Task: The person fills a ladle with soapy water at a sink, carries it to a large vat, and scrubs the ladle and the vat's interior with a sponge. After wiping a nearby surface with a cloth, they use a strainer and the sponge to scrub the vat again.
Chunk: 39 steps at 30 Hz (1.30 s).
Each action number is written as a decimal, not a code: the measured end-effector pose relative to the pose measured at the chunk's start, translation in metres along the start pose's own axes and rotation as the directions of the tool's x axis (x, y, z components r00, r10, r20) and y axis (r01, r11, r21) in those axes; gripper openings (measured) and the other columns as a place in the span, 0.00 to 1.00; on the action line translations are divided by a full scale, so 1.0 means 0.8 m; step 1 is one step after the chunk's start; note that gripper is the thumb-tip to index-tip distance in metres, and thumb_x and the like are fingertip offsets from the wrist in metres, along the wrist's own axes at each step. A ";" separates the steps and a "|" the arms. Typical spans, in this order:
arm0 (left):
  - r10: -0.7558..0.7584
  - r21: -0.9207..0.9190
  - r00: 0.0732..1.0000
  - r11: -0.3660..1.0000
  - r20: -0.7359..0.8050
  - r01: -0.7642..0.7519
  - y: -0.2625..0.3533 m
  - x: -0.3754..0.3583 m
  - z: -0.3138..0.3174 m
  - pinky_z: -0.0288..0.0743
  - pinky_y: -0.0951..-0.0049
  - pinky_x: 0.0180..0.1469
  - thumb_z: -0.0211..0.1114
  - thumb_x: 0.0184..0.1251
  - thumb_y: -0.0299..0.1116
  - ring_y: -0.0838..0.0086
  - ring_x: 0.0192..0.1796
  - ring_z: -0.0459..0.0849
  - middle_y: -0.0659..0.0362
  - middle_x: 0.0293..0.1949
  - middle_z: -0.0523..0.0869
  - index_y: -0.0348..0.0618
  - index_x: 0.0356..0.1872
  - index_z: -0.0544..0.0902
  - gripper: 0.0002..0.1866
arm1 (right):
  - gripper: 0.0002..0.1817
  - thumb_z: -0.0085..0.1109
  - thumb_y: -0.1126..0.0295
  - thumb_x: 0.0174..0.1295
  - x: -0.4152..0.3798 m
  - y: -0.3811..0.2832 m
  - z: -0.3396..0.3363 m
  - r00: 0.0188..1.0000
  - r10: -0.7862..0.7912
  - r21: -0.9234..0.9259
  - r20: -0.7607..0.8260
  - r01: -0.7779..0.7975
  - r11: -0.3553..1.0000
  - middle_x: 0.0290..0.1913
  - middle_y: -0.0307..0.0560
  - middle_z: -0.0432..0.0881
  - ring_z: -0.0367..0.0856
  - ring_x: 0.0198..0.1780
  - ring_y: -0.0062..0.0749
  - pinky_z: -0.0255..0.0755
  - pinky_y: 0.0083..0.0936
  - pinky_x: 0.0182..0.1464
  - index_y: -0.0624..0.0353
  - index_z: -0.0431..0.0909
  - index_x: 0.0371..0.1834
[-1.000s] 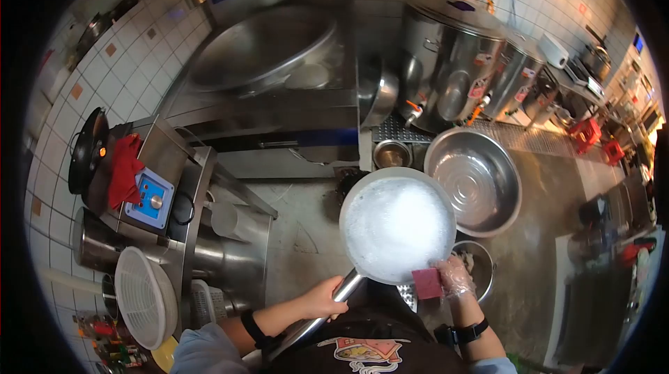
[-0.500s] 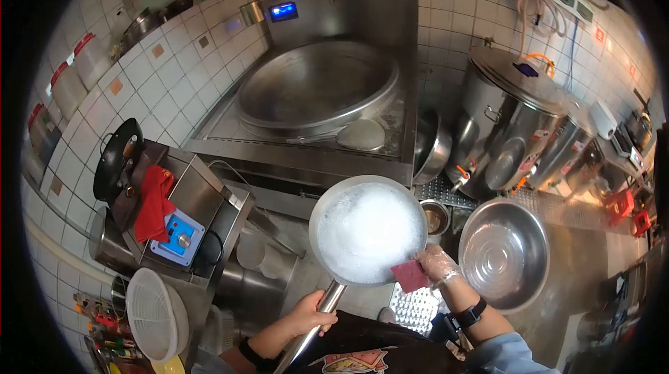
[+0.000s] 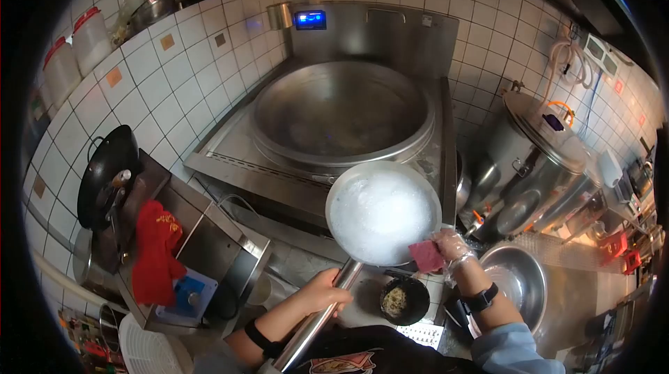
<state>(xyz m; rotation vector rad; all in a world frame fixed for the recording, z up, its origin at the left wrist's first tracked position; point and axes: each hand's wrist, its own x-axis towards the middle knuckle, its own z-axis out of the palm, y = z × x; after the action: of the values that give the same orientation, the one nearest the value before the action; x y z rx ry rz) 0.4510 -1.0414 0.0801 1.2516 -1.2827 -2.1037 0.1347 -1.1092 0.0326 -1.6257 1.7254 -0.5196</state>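
Observation:
My bare left hand (image 3: 322, 292) is wrapped round the steel tube handle of a long-handled pan (image 3: 304, 329). Thick white foam (image 3: 380, 214) covers most of the pan's inside. At the pan's lower right edge, my right hand (image 3: 453, 247), in a clear plastic glove, pinches a maroon scouring pad (image 3: 426, 256). The pad overlaps the rim in this view. Behind the pan sits a big built-in wok (image 3: 341, 106), whose front is partly covered by it.
Below the pan is a black bowl (image 3: 420, 295) with pale scraps inside. A steel basin (image 3: 533, 273) stands right of my right arm, with tall steel drums (image 3: 533, 165) behind. To the left are a black wok (image 3: 104, 158), a red cloth (image 3: 153, 248) and a white colander (image 3: 143, 346).
The view has shifted, and the pan now overlaps the stove's front edge, hiding the ladle lying there. The black bowl has come into sight below the pan. Both hands keep their holds.

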 end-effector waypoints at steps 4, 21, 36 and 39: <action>0.055 -0.017 0.997 0.998 0.053 -0.054 0.039 0.041 -0.035 0.68 0.77 0.15 0.61 0.48 0.22 0.78 0.16 0.73 0.57 0.19 0.73 0.33 0.39 0.66 0.17 | 0.15 0.47 0.62 0.58 0.059 0.005 -0.018 0.912 -0.397 -0.588 0.101 0.377 0.716 0.29 0.58 0.79 0.80 0.33 0.44 0.74 0.31 0.35 0.60 0.80 0.29; 0.140 -0.046 0.989 0.989 -0.034 -0.142 0.174 0.252 -0.140 0.70 0.77 0.13 0.61 0.42 0.21 0.79 0.15 0.74 0.57 0.19 0.74 0.29 0.41 0.68 0.20 | 0.15 0.51 0.65 0.55 0.352 -0.007 -0.097 0.998 -0.064 -0.116 0.001 0.064 0.991 0.31 0.51 0.81 0.82 0.30 0.31 0.77 0.26 0.30 0.65 0.79 0.36; 0.035 0.095 0.991 0.995 -0.126 -0.023 0.212 0.418 -0.267 0.71 0.74 0.18 0.62 0.48 0.22 0.76 0.20 0.76 0.56 0.23 0.74 0.37 0.35 0.65 0.16 | 0.21 0.53 0.63 0.57 0.436 -0.052 -0.119 0.994 0.087 0.645 0.064 -0.107 0.757 0.40 0.51 0.81 0.80 0.33 0.28 0.76 0.20 0.33 0.67 0.72 0.50; 0.007 0.081 0.992 0.997 -0.125 0.003 0.208 0.464 -0.296 0.71 0.73 0.18 0.63 0.47 0.22 0.74 0.19 0.76 0.55 0.22 0.75 0.37 0.35 0.65 0.16 | 0.20 0.54 0.66 0.57 0.420 -0.014 -0.126 0.988 0.123 0.715 -0.093 -0.020 0.699 0.41 0.53 0.80 0.80 0.35 0.29 0.76 0.20 0.35 0.68 0.72 0.49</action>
<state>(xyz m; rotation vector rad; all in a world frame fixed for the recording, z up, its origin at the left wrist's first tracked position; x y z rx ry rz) 0.4305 -1.5036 -0.0066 1.3922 -1.3242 -1.9555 0.0810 -1.4561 0.0370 -0.9626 1.3926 -1.1231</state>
